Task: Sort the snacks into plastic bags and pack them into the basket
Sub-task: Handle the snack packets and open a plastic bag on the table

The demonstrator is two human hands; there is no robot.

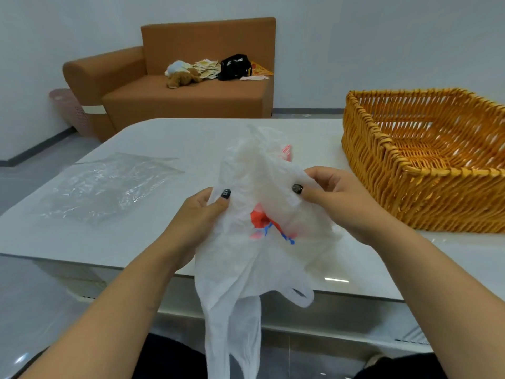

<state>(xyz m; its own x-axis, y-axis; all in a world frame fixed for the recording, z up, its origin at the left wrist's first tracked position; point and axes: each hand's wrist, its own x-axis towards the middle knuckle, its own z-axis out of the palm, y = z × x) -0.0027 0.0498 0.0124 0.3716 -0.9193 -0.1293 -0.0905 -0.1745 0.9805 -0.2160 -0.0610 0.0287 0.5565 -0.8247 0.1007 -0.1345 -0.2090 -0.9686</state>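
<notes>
A thin white plastic bag hangs over the table's near edge, its handles trailing down toward my lap. My left hand pinches its left side and my right hand pinches its right side. A red and blue snack wrapper shows through the bag between my hands. Part of a red-striped packet peeks out behind the bag's top. The orange wicker basket stands on the table at the right, with nothing visible inside. A clear plastic bag lies flat on the table at the left.
The white table has a rounded far-left corner and a near edge just below my hands. Behind it stand a brown sofa holding toys, papers and a black bag, and a pink bin by the wall.
</notes>
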